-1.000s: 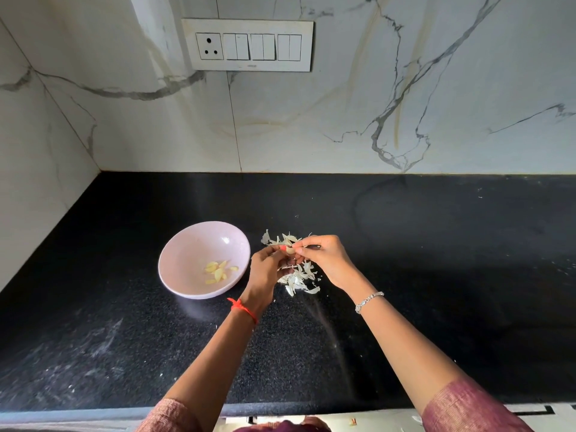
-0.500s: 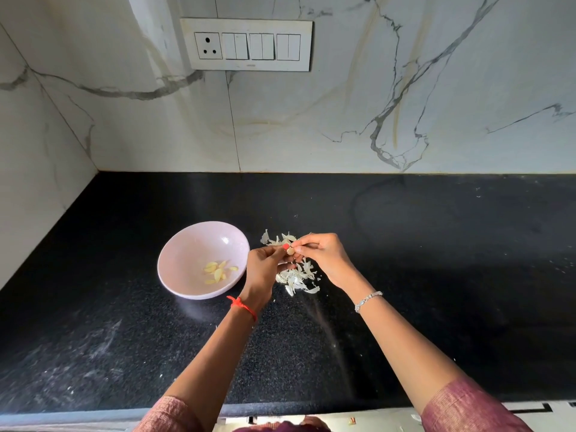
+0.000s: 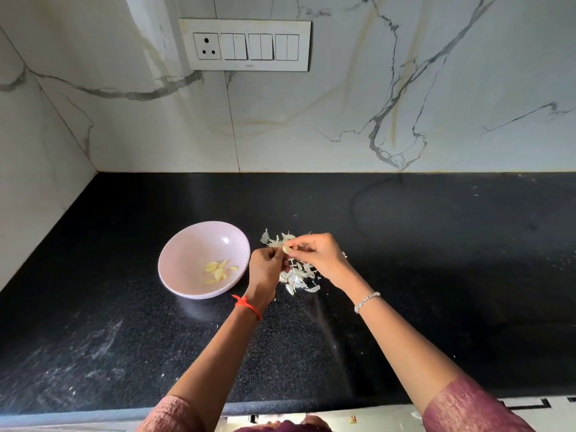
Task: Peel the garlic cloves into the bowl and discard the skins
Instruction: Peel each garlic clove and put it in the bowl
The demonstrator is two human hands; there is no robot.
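A pale pink bowl (image 3: pixel 187 241) sits on the black counter with several peeled yellow garlic cloves (image 3: pixel 218 271) in its bottom. Just right of it lies a heap of white garlic skins (image 3: pixel 297 275). Above that heap my left hand (image 3: pixel 265 269) and my right hand (image 3: pixel 321 254) meet, fingertips pinched together on one small garlic clove (image 3: pixel 286 249). My hands cover the middle of the heap.
The black stone counter (image 3: pixel 436 260) runs back to a marble wall with a switch plate (image 3: pixel 246 45). A side wall closes the left. Pale dust streaks mark the near left counter. The counter's front edge lies close to my body.
My hands have stayed over the skins, fingers working slightly on the clove. The bowl and the heap have not moved.
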